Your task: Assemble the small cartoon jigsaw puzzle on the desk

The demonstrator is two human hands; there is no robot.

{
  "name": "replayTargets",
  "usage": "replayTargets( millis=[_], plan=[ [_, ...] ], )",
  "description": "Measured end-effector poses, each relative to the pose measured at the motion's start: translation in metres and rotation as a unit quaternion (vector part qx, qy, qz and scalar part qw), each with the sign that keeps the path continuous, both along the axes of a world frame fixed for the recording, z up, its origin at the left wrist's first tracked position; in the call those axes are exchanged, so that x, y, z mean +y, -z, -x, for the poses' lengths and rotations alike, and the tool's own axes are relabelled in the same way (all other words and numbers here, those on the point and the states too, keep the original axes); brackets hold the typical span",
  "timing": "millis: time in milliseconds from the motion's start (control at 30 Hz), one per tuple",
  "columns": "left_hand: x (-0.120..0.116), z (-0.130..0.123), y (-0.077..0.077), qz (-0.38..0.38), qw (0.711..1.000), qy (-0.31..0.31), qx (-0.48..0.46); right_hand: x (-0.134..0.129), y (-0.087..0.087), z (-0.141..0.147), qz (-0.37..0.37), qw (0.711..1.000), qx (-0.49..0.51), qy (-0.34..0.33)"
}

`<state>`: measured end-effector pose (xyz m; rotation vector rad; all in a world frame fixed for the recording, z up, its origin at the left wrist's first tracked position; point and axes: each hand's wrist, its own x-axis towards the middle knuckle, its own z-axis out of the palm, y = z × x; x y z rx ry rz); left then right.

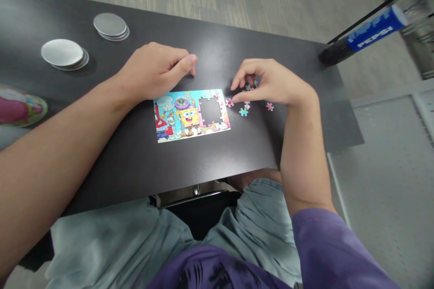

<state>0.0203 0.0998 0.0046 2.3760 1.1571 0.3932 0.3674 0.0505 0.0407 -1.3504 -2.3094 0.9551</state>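
A cartoon jigsaw puzzle (189,117) lies flat on the dark table, with a rectangular gap in its right part. My left hand (159,70) rests at its upper left edge, loosely curled, with nothing showing in the fingers. To the right of the puzzle, my right hand (262,81) hovers with thumb and forefinger apart. A pink puzzle piece (229,103) is just beyond the thumb tip, close to the puzzle's right edge. Below the right hand are a teal puzzle piece (243,112) and a pink-red puzzle piece (270,106). More loose pieces are partly hidden behind its fingers.
Two stacks of round silver discs stand at the back left, a nearer stack (63,53) and a farther stack (110,25). A Pepsi bottle (369,34) stands at the right back corner of the table (190,162). A colourful container (22,106) shows at the left edge.
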Motion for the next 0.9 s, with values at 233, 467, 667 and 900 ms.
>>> replayTargets(
  millis=[233, 467, 667, 900],
  plan=[
    [0.008, 0.004, 0.009, -0.011, 0.999, 0.014, -0.038, -0.003, -0.001, 0.01, 0.04, 0.998, -0.008, -0.044],
    [0.004, 0.002, 0.006, -0.007, 0.998, 0.01, -0.056, -0.014, -0.009, 0.015, 0.083, 0.996, 0.004, -0.022],
    [0.0, 0.001, 0.002, -0.013, 0.999, 0.004, -0.029, -0.024, -0.006, 0.05, 0.085, 0.994, 0.071, -0.007],
    [-0.001, -0.002, 0.001, -0.018, 0.999, 0.001, -0.034, -0.024, 0.015, 0.071, 0.092, 0.992, 0.085, -0.013]
  ],
)
